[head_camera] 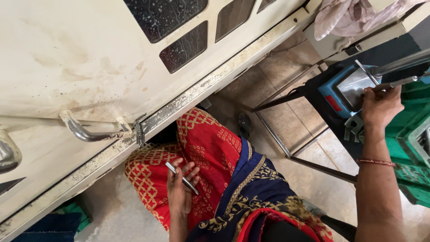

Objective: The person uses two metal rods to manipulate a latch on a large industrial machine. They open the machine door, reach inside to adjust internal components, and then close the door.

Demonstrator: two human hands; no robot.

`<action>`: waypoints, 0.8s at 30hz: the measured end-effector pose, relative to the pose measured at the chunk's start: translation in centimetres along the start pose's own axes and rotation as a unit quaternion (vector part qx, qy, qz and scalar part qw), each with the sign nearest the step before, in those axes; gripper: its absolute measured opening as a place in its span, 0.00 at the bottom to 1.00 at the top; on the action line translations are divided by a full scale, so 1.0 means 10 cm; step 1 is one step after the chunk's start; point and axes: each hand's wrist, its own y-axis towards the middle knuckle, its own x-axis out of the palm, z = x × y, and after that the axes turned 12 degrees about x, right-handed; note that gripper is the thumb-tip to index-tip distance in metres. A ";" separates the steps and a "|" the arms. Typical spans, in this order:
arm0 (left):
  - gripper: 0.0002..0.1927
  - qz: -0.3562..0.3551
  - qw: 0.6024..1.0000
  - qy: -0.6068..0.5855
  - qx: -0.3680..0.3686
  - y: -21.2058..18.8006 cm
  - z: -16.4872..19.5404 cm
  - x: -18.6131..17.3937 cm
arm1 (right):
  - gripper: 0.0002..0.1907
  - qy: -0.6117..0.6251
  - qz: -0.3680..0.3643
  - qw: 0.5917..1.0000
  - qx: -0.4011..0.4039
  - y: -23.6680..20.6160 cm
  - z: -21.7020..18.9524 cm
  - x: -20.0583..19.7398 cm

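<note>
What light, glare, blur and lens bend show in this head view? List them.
Head view: soft, even daylight; bright glare on the metal handle and the steel rod in the left hand; right hand sharp, no motion blur; wide lens bends the cream panel; dark shade under the table frame.

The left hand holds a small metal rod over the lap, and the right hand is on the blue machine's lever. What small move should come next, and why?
Probably carry the metal rod across to the blue machine: the left hand holds it loosely over the lap, apart from the machine, while the right hand already grips the lever.
</note>
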 end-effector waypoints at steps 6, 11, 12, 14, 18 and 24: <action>0.20 0.005 1.000 0.008 -0.004 0.00 0.04 0.01 | 0.14 -0.007 0.007 1.000 -0.027 -0.03 0.02 0.02; 0.20 0.002 1.000 0.003 0.002 0.01 0.07 0.02 | 0.07 -0.038 0.006 0.999 -0.016 -0.04 -0.08 -0.04; 0.20 0.000 1.000 0.004 0.006 0.02 0.07 0.02 | 0.06 -0.032 -0.027 0.999 0.005 -0.08 -0.16 -0.07; 0.20 -0.003 1.000 0.004 0.011 0.02 0.06 0.02 | 0.06 -0.021 -0.095 0.994 0.044 -0.20 -0.33 -0.15; 0.20 -0.001 1.000 0.012 0.001 0.03 0.05 0.04 | 0.13 -0.077 -0.215 0.972 0.055 -0.47 -0.71 -0.35; 0.21 -0.012 0.999 0.033 0.005 0.04 0.08 0.04 | 0.11 -0.217 -0.201 0.955 -0.031 -0.48 -0.94 -0.42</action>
